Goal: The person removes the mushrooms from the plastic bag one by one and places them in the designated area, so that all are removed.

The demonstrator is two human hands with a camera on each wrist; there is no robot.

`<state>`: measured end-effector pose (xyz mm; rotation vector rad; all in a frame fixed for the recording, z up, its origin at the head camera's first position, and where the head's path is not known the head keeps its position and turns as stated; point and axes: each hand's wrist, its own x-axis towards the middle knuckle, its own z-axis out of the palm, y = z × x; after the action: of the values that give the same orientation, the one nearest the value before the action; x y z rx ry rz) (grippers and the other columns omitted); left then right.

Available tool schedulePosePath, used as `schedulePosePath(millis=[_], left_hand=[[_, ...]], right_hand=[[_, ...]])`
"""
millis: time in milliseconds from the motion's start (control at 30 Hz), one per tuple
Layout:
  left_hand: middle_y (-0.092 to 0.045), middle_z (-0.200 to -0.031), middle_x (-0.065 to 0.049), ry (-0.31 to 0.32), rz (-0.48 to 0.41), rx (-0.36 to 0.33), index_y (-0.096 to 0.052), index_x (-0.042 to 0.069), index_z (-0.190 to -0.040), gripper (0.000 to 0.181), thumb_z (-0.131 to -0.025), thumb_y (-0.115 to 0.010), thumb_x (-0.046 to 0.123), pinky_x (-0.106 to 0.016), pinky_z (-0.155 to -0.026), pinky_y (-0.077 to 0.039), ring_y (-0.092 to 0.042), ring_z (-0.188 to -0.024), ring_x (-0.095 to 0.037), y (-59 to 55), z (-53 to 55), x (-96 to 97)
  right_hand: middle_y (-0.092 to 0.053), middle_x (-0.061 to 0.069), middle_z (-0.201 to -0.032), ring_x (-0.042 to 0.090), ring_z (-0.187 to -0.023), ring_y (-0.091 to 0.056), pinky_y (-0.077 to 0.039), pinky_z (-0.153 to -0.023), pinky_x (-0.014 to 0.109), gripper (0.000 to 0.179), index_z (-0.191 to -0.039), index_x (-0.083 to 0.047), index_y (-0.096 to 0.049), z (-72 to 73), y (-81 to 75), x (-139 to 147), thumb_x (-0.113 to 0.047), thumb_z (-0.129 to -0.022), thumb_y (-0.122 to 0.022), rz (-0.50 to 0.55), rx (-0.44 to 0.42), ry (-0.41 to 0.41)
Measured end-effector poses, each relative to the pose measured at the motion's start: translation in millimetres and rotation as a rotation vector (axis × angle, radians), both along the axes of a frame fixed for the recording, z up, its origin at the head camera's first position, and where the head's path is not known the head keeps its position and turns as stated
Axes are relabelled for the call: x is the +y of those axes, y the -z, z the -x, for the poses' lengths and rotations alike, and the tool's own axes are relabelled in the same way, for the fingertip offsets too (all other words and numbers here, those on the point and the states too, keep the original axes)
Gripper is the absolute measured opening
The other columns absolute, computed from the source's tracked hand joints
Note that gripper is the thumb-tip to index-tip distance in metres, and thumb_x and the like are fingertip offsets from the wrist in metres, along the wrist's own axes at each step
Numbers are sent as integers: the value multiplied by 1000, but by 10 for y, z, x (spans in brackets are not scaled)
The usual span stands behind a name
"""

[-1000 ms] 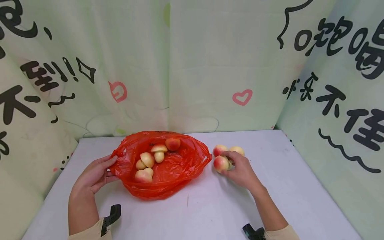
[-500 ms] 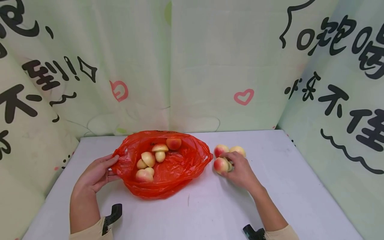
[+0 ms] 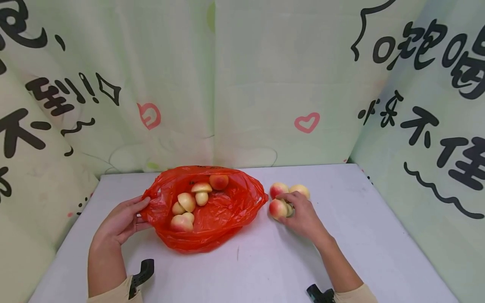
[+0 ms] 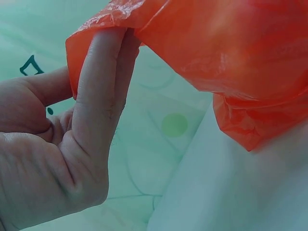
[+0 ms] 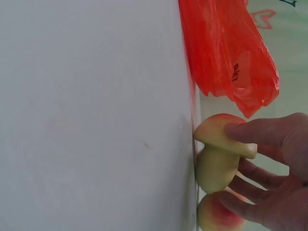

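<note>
My left hand [image 3: 123,223] grips the left rim of a red plastic bag [image 3: 227,214]; in the left wrist view the thumb and fingers [image 4: 98,91] lie on either side of the film. Inside the bag are several toy mushrooms, one with a clear stem [image 3: 201,193], and a round reddish peach [image 3: 218,182] at the back. To the bag's right, my right hand [image 3: 303,212] holds a toy mushroom [image 5: 219,144] with a red-yellow cap and pale stem, thumb on the cap. It sits at the table surface, tilted sideways.
Right behind the held mushroom lie a red-and-yellow round piece [image 3: 278,189] and a yellowish one [image 3: 301,189]. The white table [image 3: 250,273] ends at a pale green printed curtain [image 3: 257,84] along the back and sides.
</note>
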<state>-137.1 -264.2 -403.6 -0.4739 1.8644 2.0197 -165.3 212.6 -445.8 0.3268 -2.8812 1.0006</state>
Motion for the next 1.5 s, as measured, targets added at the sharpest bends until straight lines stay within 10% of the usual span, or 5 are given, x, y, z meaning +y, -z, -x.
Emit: schedulePosePath(millis=[1500], left_hand=[[-69,-111,10,9,-1,15,-27,10,-165,78,-104,-61,44,-36,-90,-63,-74,-98,-12,13,-9,-13]], right_hand=[[-62,7,-129,30,-124,-56,-61,-94,53,59,-135,-16,-67,-42,-42,-42,-22,-81,-89,3,52,2]])
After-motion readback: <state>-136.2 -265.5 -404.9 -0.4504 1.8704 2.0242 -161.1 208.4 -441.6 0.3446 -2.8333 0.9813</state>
